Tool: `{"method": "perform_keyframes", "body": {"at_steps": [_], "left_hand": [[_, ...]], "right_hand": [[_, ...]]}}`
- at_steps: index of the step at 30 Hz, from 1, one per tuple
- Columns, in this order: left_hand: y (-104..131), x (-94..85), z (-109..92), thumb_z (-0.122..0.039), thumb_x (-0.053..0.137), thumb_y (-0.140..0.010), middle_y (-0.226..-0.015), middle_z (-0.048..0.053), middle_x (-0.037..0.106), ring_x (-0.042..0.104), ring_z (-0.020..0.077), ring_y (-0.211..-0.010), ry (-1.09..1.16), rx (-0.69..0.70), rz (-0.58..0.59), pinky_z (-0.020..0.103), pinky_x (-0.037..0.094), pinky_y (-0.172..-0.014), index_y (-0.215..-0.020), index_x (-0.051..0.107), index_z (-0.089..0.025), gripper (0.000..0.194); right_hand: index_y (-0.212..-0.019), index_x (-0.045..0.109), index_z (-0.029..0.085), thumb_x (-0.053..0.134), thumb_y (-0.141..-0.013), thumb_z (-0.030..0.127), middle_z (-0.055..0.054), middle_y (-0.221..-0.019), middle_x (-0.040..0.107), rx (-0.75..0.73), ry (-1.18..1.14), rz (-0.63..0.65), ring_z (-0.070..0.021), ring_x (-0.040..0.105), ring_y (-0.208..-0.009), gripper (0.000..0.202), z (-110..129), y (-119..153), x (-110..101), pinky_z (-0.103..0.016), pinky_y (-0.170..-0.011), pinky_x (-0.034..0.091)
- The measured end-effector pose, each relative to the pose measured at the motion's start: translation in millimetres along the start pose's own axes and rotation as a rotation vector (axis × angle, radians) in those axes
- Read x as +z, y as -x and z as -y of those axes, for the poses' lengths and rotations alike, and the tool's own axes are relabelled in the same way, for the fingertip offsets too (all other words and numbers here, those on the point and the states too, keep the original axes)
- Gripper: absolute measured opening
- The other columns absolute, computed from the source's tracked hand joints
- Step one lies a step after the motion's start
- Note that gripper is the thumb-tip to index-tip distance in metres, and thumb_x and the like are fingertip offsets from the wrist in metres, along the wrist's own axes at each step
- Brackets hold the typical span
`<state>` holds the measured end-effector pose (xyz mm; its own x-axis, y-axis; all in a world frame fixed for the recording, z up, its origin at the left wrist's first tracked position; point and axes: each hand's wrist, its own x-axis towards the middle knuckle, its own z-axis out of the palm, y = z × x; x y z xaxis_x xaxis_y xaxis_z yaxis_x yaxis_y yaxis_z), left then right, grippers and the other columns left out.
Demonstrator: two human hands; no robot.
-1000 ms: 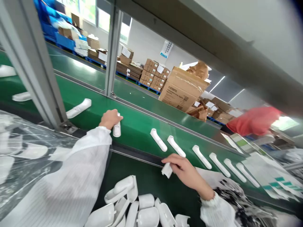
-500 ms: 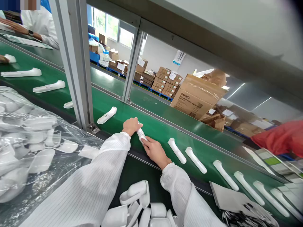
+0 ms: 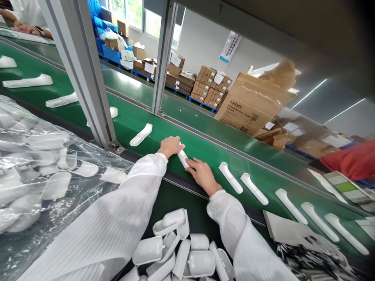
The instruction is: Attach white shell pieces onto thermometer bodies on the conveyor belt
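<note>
A slim white handheld device casing point(image 3: 183, 159) with small markings on its face lies slantwise over the green conveyor belt point(image 3: 205, 154). My left hand point(image 3: 171, 146) is closed around its upper end, hiding that part. At the lower end, the fingers and thumb of my right hand point(image 3: 202, 175) grip the casing. To the left on the belt lies a similar casing point(image 3: 141, 135) with dark marks on its face. Right of my hands another casing point(image 3: 231, 178) rests on the belt, the first of several in a slanting row.
Loose white plastic covers point(image 3: 175, 249) are heaped in front of me. A clear plastic bag point(image 3: 35, 164) of white parts lies at left, beside a metal post point(image 3: 84, 74). Grey cuffs point(image 3: 290, 230) with dark cords sit at lower right. Beyond the belt stands a cardboard box point(image 3: 246, 103).
The casings on the belt have shifted to the right, past the post. Both my hands have moved right along with the casing they hold. The view has tilted slightly downward.
</note>
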<state>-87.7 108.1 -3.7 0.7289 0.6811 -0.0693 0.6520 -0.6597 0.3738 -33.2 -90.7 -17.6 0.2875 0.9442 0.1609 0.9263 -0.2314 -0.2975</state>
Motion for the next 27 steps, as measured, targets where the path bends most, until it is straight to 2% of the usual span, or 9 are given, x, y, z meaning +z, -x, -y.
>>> {"method": "perform_keyframes", "body": {"at_steps": [3,5,8,11,14,17,20,24,27], "left_hand": [[2,-2.5,-4,-0.056,0.048,-0.087,-0.110,0.011,0.067,0.063,0.0315,-0.104,-0.004,0.109,0.056,0.041,0.050,-0.087,-0.107,0.065,-0.022,0.043],[4,-9.2,-1,-0.066,0.044,-0.087,-0.106,0.010,0.068,0.063,0.0305,-0.100,0.033,0.108,0.026,0.041,0.050,-0.087,-0.106,0.065,-0.023,0.051],[6,-25.0,15,-0.066,0.034,-0.093,-0.111,0.011,0.065,0.061,0.0300,-0.105,0.060,0.013,-0.237,0.041,0.048,-0.090,-0.117,0.061,-0.023,0.056],[5,-37.7,40,-0.054,0.039,-0.095,-0.132,0.015,0.055,0.049,0.0330,-0.122,-0.005,-0.107,-0.473,0.044,0.044,-0.096,-0.132,0.051,-0.021,0.051],[2,-39.9,59,-0.045,0.049,-0.093,-0.138,0.017,0.050,0.043,0.0359,-0.127,-0.060,-0.198,-0.356,0.049,0.042,-0.099,-0.141,0.044,-0.021,0.054],[-1,-35.8,63,-0.030,0.044,-0.094,-0.133,0.015,0.055,0.047,0.0346,-0.124,-0.072,-0.168,-0.209,0.047,0.045,-0.095,-0.142,0.044,-0.023,0.048],[-2,-33.3,59,-0.026,0.044,-0.092,-0.127,0.013,0.058,0.054,0.0323,-0.115,-0.043,-0.127,-0.181,0.042,0.049,-0.089,-0.135,0.050,-0.024,0.043],[-3,-32.7,55,-0.030,0.050,-0.088,-0.120,0.013,0.060,0.062,0.0310,-0.102,0.000,-0.140,-0.169,0.040,0.051,-0.083,-0.124,0.057,-0.023,0.037],[-4,-31.0,55,-0.033,0.050,-0.087,-0.117,0.013,0.061,0.064,0.0311,-0.099,0.028,-0.143,-0.167,0.039,0.052,-0.081,-0.116,0.061,-0.021,0.033]], "right_hand": [[-0.134,0.061,0.023,0.063,-0.094,0.024,-0.008,-0.128,0.067,0.042,0.038,0.021,-0.0310,0.047,-0.135,0.041,2,-2,-9,-0.045,-0.109,0.042],[-0.133,0.062,0.021,0.063,-0.094,0.025,-0.010,-0.132,0.064,0.048,0.041,-0.013,-0.0333,0.047,-0.134,0.039,13,5,-22,-0.048,-0.108,0.042],[-0.133,0.062,0.024,0.058,-0.097,0.023,-0.006,-0.135,0.062,-0.107,-0.142,-0.009,-0.0251,0.055,-0.124,0.037,43,29,-43,-0.041,-0.107,0.043],[-0.131,0.063,0.030,0.053,-0.096,0.015,0.000,-0.126,0.067,-0.417,-0.305,0.298,-0.0177,0.059,-0.114,0.039,74,61,-57,-0.031,-0.103,0.044],[-0.132,0.061,0.029,0.044,-0.094,0.005,0.000,-0.117,0.070,-0.507,-0.241,0.490,-0.0175,0.061,-0.105,0.048,91,82,-63,-0.030,-0.096,0.044],[-0.139,0.053,0.029,0.043,-0.089,0.001,-0.001,-0.118,0.068,-0.486,-0.153,0.554,-0.0190,0.059,-0.101,0.058,94,88,-66,-0.030,-0.091,0.044],[-0.143,0.048,0.034,0.045,-0.086,0.002,-0.002,-0.117,0.065,-0.484,-0.063,0.592,-0.0184,0.057,-0.091,0.065,96,87,-67,-0.030,-0.084,0.043],[-0.133,0.055,0.041,0.050,-0.092,0.012,-0.001,-0.106,0.061,-0.483,0.014,0.628,-0.0171,0.055,-0.083,0.051,98,83,-64,-0.029,-0.076,0.041],[-0.126,0.060,0.037,0.062,-0.089,0.026,-0.001,-0.101,0.060,-0.384,-0.046,0.668,-0.0186,0.058,-0.089,0.038,92,80,-68,-0.027,-0.074,0.043]]}}
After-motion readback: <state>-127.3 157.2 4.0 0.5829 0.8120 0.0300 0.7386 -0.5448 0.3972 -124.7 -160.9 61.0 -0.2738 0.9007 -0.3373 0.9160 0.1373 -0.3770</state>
